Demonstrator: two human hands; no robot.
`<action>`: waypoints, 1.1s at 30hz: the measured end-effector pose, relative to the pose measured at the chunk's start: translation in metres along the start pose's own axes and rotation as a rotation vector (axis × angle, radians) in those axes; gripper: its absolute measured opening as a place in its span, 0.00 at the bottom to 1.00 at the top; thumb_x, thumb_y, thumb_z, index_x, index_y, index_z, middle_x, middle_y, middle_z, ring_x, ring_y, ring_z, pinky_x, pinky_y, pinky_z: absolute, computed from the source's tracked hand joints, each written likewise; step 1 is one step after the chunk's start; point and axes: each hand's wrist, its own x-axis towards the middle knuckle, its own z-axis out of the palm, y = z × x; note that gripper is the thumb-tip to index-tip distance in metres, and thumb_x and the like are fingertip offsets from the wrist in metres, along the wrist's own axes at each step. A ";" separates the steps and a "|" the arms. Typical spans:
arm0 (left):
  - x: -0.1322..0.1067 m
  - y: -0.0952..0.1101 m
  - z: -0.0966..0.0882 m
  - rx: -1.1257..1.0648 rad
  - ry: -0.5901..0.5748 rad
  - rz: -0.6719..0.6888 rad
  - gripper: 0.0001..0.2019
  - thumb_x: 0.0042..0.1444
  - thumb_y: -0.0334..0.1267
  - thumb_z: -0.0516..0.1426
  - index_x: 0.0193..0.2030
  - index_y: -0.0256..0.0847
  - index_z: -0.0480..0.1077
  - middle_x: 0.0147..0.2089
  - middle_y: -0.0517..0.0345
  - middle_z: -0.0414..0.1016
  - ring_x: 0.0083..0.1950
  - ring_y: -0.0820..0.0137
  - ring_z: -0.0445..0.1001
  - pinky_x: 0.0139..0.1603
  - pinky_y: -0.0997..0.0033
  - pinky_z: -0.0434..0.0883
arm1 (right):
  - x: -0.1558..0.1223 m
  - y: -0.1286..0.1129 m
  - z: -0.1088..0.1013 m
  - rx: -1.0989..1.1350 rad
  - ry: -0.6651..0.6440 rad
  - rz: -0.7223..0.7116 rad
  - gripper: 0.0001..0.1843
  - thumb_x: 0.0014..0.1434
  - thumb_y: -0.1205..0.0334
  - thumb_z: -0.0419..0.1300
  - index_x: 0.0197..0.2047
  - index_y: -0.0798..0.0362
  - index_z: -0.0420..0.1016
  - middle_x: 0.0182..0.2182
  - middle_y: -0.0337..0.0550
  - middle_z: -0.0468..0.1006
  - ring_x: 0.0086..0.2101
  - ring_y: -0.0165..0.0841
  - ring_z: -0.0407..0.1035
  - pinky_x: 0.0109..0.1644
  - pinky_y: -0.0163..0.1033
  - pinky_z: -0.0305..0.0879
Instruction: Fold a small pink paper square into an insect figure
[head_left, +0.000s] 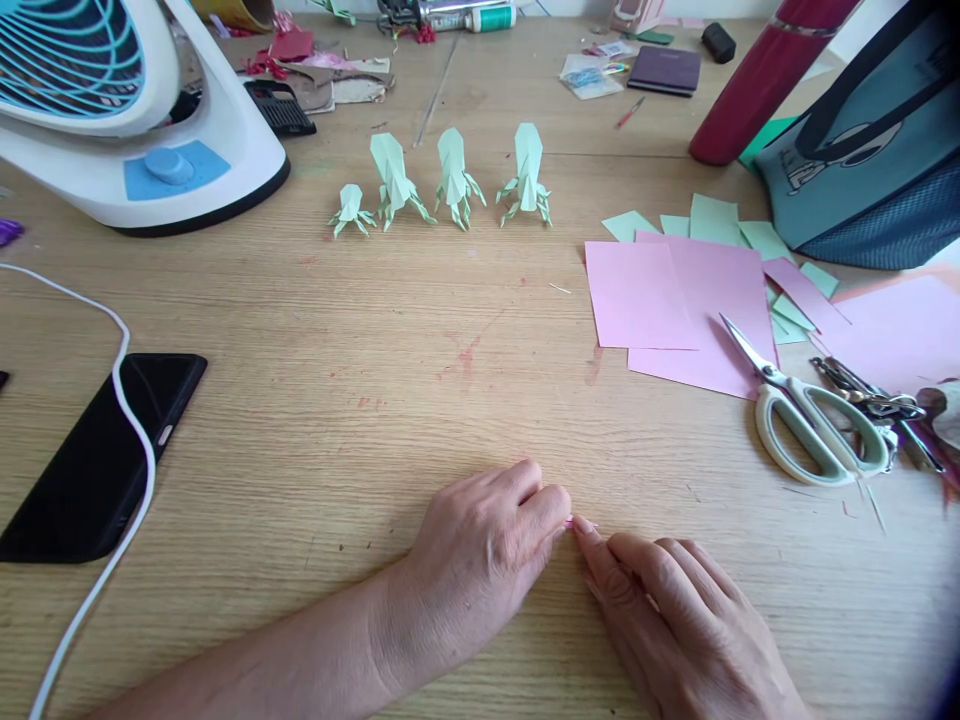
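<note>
A small piece of pink paper (570,522) shows only as a sliver between my two hands, low over the wooden table. My left hand (491,535) is closed with its fingers curled around one end; most of the paper is hidden beneath it. The thumb and fingertips of my right hand (675,610) pinch the other end. Further back, several pale green folded paper figures with long bodies and thin legs stand in a row, the smallest one (350,210) at the left and a taller one (527,175) at the right.
Pink paper sheets (637,300) and green scraps (716,220) lie at the right, with scissors (817,420) resting by them. A white fan (202,140) stands at the back left, a phone (82,470) under a white cable at the left. A red flask (765,90) and bag (862,150) are back right.
</note>
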 end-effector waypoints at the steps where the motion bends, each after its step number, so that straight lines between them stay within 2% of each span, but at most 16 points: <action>1: 0.000 0.000 0.000 0.000 -0.001 -0.001 0.11 0.68 0.32 0.52 0.32 0.41 0.62 0.31 0.63 0.64 0.31 0.71 0.66 0.30 0.69 0.61 | -0.001 0.000 0.001 -0.018 0.005 0.000 0.22 0.69 0.73 0.48 0.63 0.63 0.69 0.43 0.54 0.78 0.36 0.36 0.71 0.41 0.42 0.72; 7: 0.002 0.002 -0.003 -0.009 -0.018 -0.019 0.11 0.68 0.34 0.53 0.32 0.41 0.63 0.32 0.62 0.66 0.31 0.71 0.67 0.31 0.69 0.62 | -0.005 0.000 0.003 -0.111 0.029 -0.009 0.20 0.68 0.74 0.49 0.60 0.63 0.71 0.41 0.54 0.78 0.36 0.36 0.72 0.39 0.42 0.73; 13: 0.005 0.004 -0.005 -0.053 -0.060 -0.077 0.09 0.67 0.35 0.55 0.34 0.41 0.62 0.33 0.63 0.67 0.33 0.70 0.68 0.33 0.68 0.62 | 0.004 -0.003 0.000 -0.069 0.103 0.020 0.16 0.69 0.73 0.49 0.53 0.65 0.75 0.38 0.52 0.78 0.33 0.35 0.71 0.37 0.40 0.71; 19: 0.005 0.003 -0.005 -0.056 -0.070 -0.083 0.09 0.65 0.29 0.55 0.33 0.41 0.62 0.33 0.63 0.67 0.32 0.70 0.67 0.33 0.68 0.61 | 0.008 -0.003 -0.001 0.015 0.039 0.012 0.18 0.68 0.74 0.50 0.57 0.64 0.73 0.48 0.55 0.77 0.38 0.35 0.71 0.42 0.40 0.71; 24: 0.008 -0.002 -0.011 -0.155 -0.103 -0.089 0.09 0.66 0.30 0.55 0.32 0.40 0.64 0.33 0.64 0.69 0.33 0.72 0.68 0.33 0.70 0.61 | 0.010 0.000 0.000 0.015 0.028 0.003 0.21 0.69 0.74 0.47 0.59 0.60 0.73 0.46 0.53 0.79 0.35 0.35 0.69 0.40 0.40 0.72; 28: 0.010 -0.009 -0.019 -0.250 -0.148 -0.097 0.08 0.66 0.29 0.54 0.34 0.40 0.66 0.35 0.63 0.71 0.35 0.72 0.71 0.36 0.71 0.64 | 0.010 0.000 -0.002 -0.009 0.007 -0.019 0.24 0.68 0.74 0.47 0.63 0.56 0.70 0.49 0.54 0.77 0.38 0.37 0.70 0.42 0.41 0.72; 33: 0.010 -0.013 -0.024 -0.283 -0.192 -0.087 0.06 0.67 0.30 0.54 0.37 0.39 0.68 0.37 0.62 0.72 0.38 0.72 0.72 0.37 0.73 0.66 | 0.007 0.000 -0.001 -0.006 0.025 -0.029 0.24 0.67 0.74 0.48 0.63 0.59 0.71 0.48 0.54 0.77 0.38 0.37 0.69 0.42 0.41 0.72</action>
